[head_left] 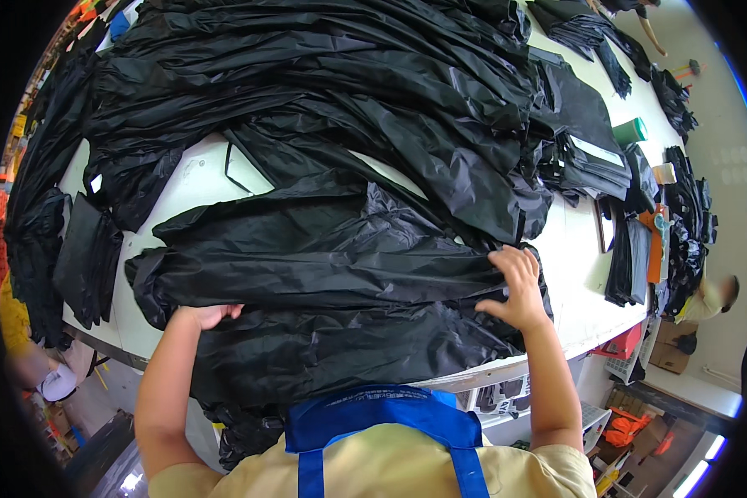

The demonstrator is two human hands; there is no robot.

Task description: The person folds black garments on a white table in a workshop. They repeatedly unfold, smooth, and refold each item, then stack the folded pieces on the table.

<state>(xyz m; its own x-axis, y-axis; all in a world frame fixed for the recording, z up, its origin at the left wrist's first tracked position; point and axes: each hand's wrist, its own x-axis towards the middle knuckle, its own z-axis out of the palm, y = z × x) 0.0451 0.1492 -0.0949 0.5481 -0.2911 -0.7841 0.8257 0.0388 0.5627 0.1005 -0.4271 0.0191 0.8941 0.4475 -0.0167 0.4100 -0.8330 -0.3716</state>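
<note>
A long piece of thin, shiny black sheet material lies across the table in front of me, its upper layer folded and creased. At its left end my left hand reaches beneath the near edge. The material covers most of those fingers, so their grip is hidden. My right hand is at the right end, thumb and fingers spread apart, touching or just over the material. Nearer to me, another black layer spreads over the table's front edge and hangs down at the left.
A large heap of black sheeting fills the table's far side. Folded black stacks lie at right, near a green roll and an orange tool. More folded black pieces lie left. Another person is at far right.
</note>
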